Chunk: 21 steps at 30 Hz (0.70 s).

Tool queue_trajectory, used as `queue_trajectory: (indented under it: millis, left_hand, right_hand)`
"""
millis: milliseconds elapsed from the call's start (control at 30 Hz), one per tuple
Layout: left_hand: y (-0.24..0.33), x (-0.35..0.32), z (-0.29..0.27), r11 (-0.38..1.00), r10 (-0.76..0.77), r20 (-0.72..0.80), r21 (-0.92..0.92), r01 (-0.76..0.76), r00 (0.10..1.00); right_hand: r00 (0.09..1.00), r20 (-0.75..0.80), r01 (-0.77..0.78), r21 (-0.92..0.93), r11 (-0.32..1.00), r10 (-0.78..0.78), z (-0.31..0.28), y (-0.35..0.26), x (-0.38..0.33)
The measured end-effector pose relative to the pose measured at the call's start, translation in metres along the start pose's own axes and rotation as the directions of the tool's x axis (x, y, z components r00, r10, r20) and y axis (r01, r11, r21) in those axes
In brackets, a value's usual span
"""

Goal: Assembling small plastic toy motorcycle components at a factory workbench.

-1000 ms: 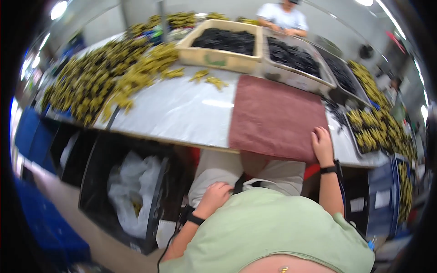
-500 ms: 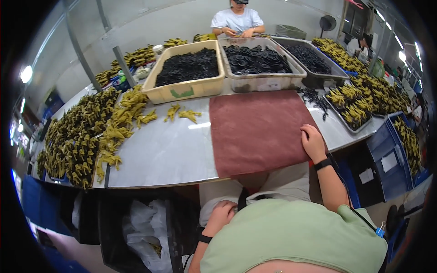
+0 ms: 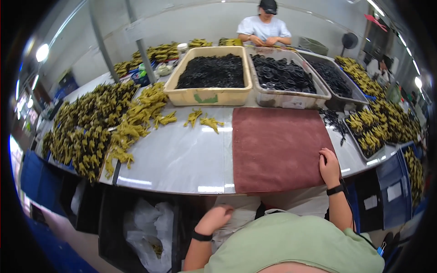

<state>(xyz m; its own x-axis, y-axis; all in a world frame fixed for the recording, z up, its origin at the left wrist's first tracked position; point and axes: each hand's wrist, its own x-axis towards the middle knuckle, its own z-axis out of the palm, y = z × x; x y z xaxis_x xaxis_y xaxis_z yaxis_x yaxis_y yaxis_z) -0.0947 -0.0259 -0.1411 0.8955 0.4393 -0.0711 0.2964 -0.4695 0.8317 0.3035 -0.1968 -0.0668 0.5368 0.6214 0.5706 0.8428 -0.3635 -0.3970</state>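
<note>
My right hand (image 3: 329,167) rests on the right edge of a reddish-brown cloth mat (image 3: 277,145), fingers loosely bent and nothing in them. Down by my lap, below the table edge, my left hand (image 3: 217,219) lies over the light trousers (image 3: 236,207); its fingers look loosely stretched and hold nothing I can see. On the white table (image 3: 182,154), left of the mat, lie two small yellow-green figure-shaped pieces (image 3: 211,123). Small black loose parts (image 3: 336,123) are scattered just right of the mat.
Behind the mat stand a cream bin (image 3: 207,98), a bin of black rings (image 3: 291,98) and a grey bin (image 3: 337,82). Yellow-and-black pieces pile up at left (image 3: 86,127) and right (image 3: 391,120). A person in white (image 3: 264,29) works across the table.
The view has shifted, so the table and bins sit further right and lower. My left hand has shifted slightly on the lap; my right hand stays at the mat's edge.
</note>
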Motion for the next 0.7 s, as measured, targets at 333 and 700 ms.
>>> queue_trajectory:
  millis: [333,700]
  left_hand:
    - [-0.207,0.263,-0.015,0.543,0.547,-0.414,0.837,0.068,0.728]
    - [-0.059,0.519,0.038,0.309,0.859,-0.02,0.816,-0.488,0.511]
  right_hand:
    - [0.996,-0.049,0.08,0.0,0.997,-0.08,-0.007,-0.007,-0.002]
    - [0.999,-0.046,-0.011,-0.103,0.995,0.006,-0.014,-0.002,-0.008]
